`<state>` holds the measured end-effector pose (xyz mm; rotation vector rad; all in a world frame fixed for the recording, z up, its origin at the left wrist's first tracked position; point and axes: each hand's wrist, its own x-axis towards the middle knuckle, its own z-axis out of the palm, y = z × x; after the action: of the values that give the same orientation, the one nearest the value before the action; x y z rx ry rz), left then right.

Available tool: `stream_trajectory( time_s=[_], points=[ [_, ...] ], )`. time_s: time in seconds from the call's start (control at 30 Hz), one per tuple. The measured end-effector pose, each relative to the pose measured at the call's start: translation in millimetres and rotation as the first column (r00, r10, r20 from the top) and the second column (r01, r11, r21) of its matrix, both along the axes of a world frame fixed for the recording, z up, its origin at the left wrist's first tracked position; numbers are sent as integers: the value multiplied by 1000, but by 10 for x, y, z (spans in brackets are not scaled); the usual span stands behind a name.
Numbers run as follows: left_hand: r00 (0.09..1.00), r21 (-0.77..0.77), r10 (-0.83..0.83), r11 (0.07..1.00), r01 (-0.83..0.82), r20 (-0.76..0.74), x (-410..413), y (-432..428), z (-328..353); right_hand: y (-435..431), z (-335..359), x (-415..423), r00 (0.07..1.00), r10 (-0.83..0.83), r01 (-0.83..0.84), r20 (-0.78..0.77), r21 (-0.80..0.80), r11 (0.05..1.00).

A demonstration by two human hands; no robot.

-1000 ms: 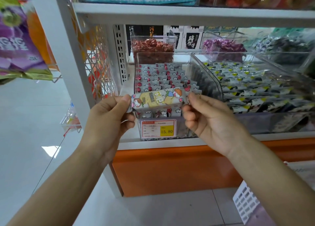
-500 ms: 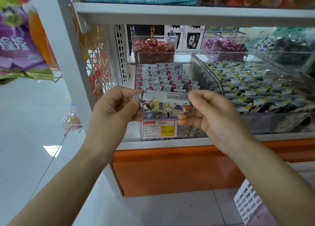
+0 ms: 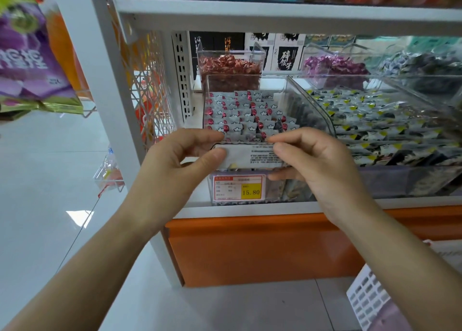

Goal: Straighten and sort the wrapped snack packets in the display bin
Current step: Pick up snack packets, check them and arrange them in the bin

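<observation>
A white shelving unit (image 3: 275,10) with an orange base panel (image 3: 262,248) fills most of the view, standing on a pale tiled floor (image 3: 37,180). On its lower shelf (image 3: 250,207) sit several clear plastic bins. The widest, on the right (image 3: 400,170), holds grey packets marked with yellow and black. To its left is the display bin (image 3: 310,100), where small grey wrapped snack packets (image 3: 240,115) printed with white clouds and red spots stand in neat overlapping rows. Behind it, a smaller clear tub (image 3: 230,55) holds red foil-wrapped sweets, and another to the right (image 3: 335,68) holds purple ones. Black and white boxes (image 3: 285,53) with bold characters line the back. A purple bag (image 3: 27,63) hangs at the far left, and a white perforated basket (image 3: 367,298) shows at the lower right.

Both bare forearms reach in from below. The left hand (image 3: 175,165) and the right hand (image 3: 317,163) hold one long snack packet (image 3: 250,155) between them, level, just in front of the display bin's front rim. Each hand pinches one end between thumb and fingers, the other fingers curled. The packet's pale back faces the camera, with a block of small black print on its right part. Directly below it, a price tag (image 3: 238,187) on the bin front shows 15.80 on a yellow patch.
</observation>
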<state>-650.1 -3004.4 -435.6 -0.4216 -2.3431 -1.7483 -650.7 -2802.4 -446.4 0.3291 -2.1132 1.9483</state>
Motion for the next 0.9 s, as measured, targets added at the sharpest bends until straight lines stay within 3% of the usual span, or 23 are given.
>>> stream_trajectory(
  time_s=[0.1,0.23,0.33,0.5,0.67,0.77,0.9],
  points=[
    [998,-20,-32,999,31,-48,22,32,10,-19,-4,-1,998,-63,65,-31,49,997],
    [999,8,-37,999,37,14,23,50,-13,-49,-11,-14,986,-114,135,-124,180,974],
    [999,53,0,999,-3,42,-1,47,-23,-100,-18,-2,968,-90,158,-235,291,944],
    [998,-34,58,998,-58,11,-22,-5,-5,-135,-24,29,959,-26,122,-283,326,937],
    [998,-98,58,993,-62,-39,-10,-22,11,-114,-18,36,984,-40,81,-175,236,968],
    [999,-127,-43,991,43,2,13,2,11,-90,-25,15,986,-135,150,-94,171,974],
    [998,-193,-59,980,53,-25,1,20,-10,-6,35,-21,989,-79,73,126,46,996]
  ],
)
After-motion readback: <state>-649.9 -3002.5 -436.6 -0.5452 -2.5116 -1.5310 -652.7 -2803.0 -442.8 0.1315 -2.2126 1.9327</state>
